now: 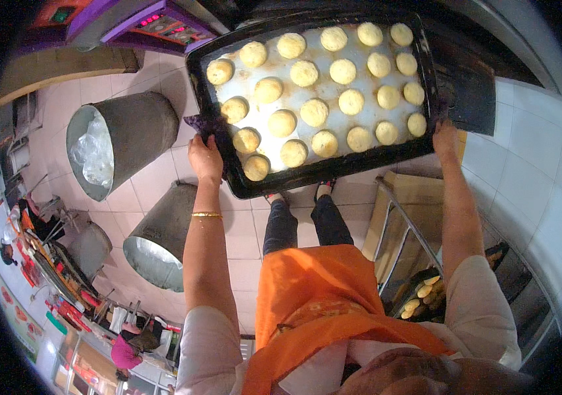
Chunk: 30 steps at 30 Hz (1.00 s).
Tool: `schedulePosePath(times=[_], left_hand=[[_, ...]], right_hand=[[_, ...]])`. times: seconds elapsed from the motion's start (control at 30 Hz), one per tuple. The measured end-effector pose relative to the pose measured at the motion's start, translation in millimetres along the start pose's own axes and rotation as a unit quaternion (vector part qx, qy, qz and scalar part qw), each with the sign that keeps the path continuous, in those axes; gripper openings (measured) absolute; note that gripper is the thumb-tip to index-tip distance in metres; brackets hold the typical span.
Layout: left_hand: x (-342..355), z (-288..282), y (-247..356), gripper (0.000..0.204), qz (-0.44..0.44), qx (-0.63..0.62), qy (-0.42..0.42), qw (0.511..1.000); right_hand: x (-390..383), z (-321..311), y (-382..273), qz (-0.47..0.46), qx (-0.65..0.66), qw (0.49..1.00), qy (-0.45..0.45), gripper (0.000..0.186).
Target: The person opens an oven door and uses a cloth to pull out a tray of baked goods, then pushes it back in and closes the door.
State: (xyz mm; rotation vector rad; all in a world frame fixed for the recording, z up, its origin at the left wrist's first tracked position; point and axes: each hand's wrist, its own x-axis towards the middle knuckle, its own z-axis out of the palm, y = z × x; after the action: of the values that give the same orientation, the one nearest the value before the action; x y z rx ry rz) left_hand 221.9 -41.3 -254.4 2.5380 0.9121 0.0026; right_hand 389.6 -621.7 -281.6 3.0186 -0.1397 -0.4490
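A black-rimmed baking tray (pixel 324 168) is held out in front of me, its left end tilted lower in the picture. Rows of round, pale yellow pastries (pixel 314 112) sit spaced apart on its shiny base. My left hand (pixel 205 158) grips the tray's left edge through a dark purple cloth (pixel 203 125). At the right edge, my right hand (pixel 446 139) is closed on the rim, and a bit of dark cloth shows above it. The fingertips of both hands are partly hidden by the tray and cloth.
Two grey metal bins (pixel 137 125) (pixel 169 230) with clear plastic liners stand on the tiled floor at left. A purple-framed oven panel (pixel 162 23) with red digits is at the far left. Below my right arm, a metal rack (pixel 399 217) holds another tray of baked pieces (pixel 424 294).
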Motion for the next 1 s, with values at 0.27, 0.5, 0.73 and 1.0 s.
schedulePosePath(times=[0.27,0.5,0.73,1.0], left_hand=[[33.2,23.9,63.6,0.015,0.123,0.033,-0.011,0.992],[56.8,18.8,139.7,0.011,0.192,-0.111,0.097,0.97],[-25.0,-24.9,141.7,0.018,0.111,-0.358,0.083,0.923],[-168.5,-95.8,101.9,0.011,-0.139,-0.475,-0.104,0.863]], right_hand=[[-94.7,26.3,64.2,0.138,0.085,0.985,-0.059,0.027],[-156.8,128.6,132.9,0.201,0.007,0.976,0.087,0.033],[-206.9,96.1,37.5,0.213,0.135,0.967,-0.045,0.032],[-226.1,143.4,-25.0,0.196,0.102,0.966,-0.138,0.049]])
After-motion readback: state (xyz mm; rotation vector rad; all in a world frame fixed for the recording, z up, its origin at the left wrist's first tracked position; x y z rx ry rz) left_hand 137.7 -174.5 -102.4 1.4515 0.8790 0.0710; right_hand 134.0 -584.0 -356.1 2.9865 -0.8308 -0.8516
